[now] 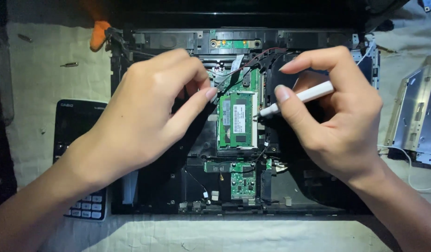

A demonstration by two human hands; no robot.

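Memory module: green, seated flat in slot, centre of opened laptop chassis. My right hand grips white tool, tip at module's right-side clip. My left hand grasps nothing, fingertip pressing left edge, seemingly. Step: releasing clips. Next: gentle outward pry.

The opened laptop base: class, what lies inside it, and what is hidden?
Inside the laptop base: a green memory module, a smaller green card and thin wires. The left hand and right hand cover the parts beneath them.

Two bare hands show, the left hand and the right hand, each on a bare forearm with no sleeve, glove, ring or watch. Fingernails are short, plain and unpainted.
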